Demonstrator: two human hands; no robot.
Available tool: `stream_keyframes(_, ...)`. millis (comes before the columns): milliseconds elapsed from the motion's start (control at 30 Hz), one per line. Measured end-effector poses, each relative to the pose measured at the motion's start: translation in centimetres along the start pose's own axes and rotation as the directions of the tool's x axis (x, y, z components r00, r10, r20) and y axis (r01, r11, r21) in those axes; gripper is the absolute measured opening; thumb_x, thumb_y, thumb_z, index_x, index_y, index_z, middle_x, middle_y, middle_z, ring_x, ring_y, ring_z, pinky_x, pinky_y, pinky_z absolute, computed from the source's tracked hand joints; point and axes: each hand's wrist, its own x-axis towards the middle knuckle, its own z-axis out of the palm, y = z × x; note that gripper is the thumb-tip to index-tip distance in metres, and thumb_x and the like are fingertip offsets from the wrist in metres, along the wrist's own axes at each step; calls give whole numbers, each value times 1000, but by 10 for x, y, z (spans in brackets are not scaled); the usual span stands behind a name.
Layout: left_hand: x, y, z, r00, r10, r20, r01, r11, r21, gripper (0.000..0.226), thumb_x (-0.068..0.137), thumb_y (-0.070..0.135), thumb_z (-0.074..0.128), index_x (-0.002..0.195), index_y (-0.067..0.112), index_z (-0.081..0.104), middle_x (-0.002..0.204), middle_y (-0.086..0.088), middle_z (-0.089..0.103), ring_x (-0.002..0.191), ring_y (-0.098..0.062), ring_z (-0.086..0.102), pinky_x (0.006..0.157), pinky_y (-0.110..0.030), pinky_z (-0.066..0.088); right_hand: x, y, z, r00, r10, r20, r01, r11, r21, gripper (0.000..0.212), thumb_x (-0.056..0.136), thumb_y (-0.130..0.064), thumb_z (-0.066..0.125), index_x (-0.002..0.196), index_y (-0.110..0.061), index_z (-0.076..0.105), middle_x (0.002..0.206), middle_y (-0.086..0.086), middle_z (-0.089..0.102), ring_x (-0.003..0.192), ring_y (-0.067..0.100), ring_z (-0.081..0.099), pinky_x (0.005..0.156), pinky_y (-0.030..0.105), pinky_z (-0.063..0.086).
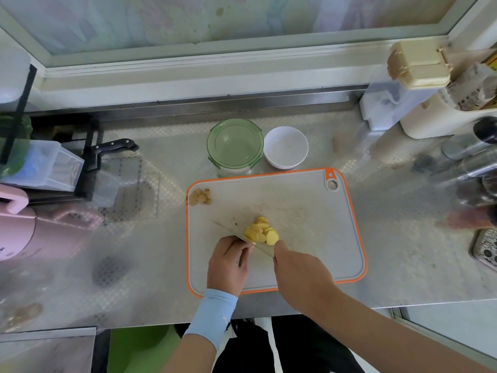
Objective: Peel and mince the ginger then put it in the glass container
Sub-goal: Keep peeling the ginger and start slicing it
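Observation:
Peeled yellow ginger point(261, 232), cut into several slices, lies heaped near the middle of the grey cutting board point(309, 211) with the orange rim. A knife point(231, 230) lies slanted across the board, its blade against the near side of the slices. My right hand point(298, 275) grips the knife's handle, which the hand hides. My left hand point(228, 262) sits left of the pile, its fingertips resting on the blade. The round green-rimmed glass container point(235, 142) stands behind the board and holds no ginger.
A white bowl point(285, 146) stands right of the container. Brown ginger peel point(200, 196) is piled at the board's far left corner. A black-handled knife point(115, 146) sticks out of a rack at the left, jars and bottles point(468, 157) crowd the right, and a pink appliance point(16, 232) stands at the left edge.

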Motion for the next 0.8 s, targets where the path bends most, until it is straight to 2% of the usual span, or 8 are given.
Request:
stream_keyframes(100,1,2,-1,1000,4,1,-4,1000,-5,17,74,-2,79,83,11,74,86,-2,67,86,-16,58,85,-6,37,1,1,-2,1000,-2,2,2,1000,2,24,96,-11,41,118,-17,34,62,-5,43,51,19,44,43,32,30)
stream_keyframes(200,2,3,-2,1000,16,-6,-16,1000,-9,19,73,-4,80,81,12,74,85,-1,67,85,-16,58,82,-9,41,5,3,-4,1000,-18,-1,18,1000,18,27,97,-13,41,122,-18,32,62,-6,44,51,17,44,46,33,35)
stream_keyframes(400,2,4,-2,1000,16,-23,-17,999,-30,18,75,-2,80,82,13,75,88,1,67,84,-15,61,81,-11,44,15,-2,-7,999,-39,26,39,999,19,31,97,-13,41,127,-13,35,66,-5,44,54,16,45,45,32,30)
stream_keyframes(533,2,4,-3,1000,-2,-11,1,999,-43,19,75,-2,80,83,14,76,90,2,67,85,-15,62,80,-13,47,25,-6,-8,998,-51,47,50,999,6,28,94,-10,42,122,-12,37,66,-2,45,52,18,43,43,31,26)
stream_keyframes(700,2,1,-2,1000,10,-15,-10,999,-37,17,75,-1,80,83,14,75,89,1,67,85,-14,62,80,-13,47,19,-1,-2,998,-57,10,57,998,6,40,96,-11,41,135,-11,31,64,-5,44,51,14,41,43,31,25)
stream_keyframes(800,2,0,0,1000,-14,-24,13,999,-37,14,77,2,79,82,14,75,88,1,67,85,-13,61,81,-10,44,22,-6,-1,997,-54,56,54,998,-7,36,95,-10,41,130,-11,33,66,-3,47,53,18,46,43,31,25)
